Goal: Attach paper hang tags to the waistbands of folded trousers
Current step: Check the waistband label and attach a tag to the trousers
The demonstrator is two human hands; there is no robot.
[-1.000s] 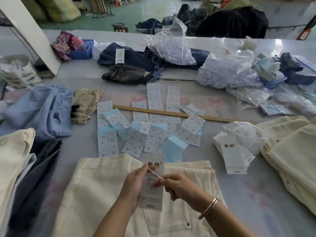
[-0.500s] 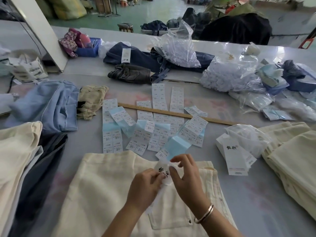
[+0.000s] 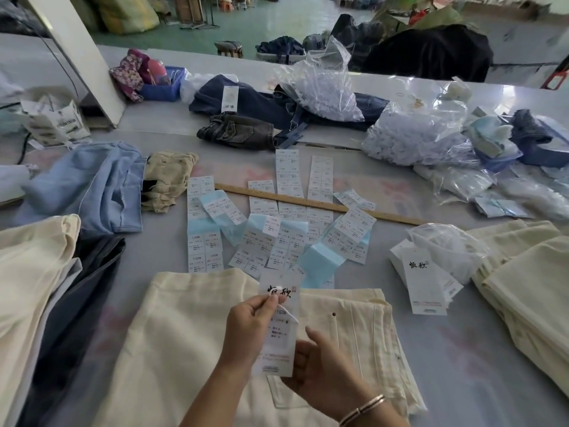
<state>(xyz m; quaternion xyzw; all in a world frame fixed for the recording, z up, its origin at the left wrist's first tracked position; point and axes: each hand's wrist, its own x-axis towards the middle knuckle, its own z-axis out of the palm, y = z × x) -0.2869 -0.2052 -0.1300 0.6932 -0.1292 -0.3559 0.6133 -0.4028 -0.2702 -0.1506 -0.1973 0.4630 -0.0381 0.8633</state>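
Observation:
Cream folded trousers (image 3: 184,334) lie in front of me, waistband toward the far side. Above them I hold a white paper hang tag (image 3: 280,340) upright, with black brush characters at its top and a thin white string looping across it. My left hand (image 3: 249,331) pinches the string and the tag's upper part between thumb and fingers. My right hand (image 3: 323,371) holds the tag's lower right edge, fingers curled around it. A bracelet circles my right wrist.
Sheets of size stickers (image 3: 277,235) and a wooden ruler (image 3: 323,206) lie beyond the trousers. A stack of hang tags (image 3: 428,285) and a cream trouser pile (image 3: 523,278) sit right. Cream and dark trousers (image 3: 37,288) lie left; plastic bags (image 3: 418,140) and denim behind.
The tag, bunched between both hands half a second ago, is now held flat and upright. My right hand dropped from the tag's top to its lower edge; my left rose to the string.

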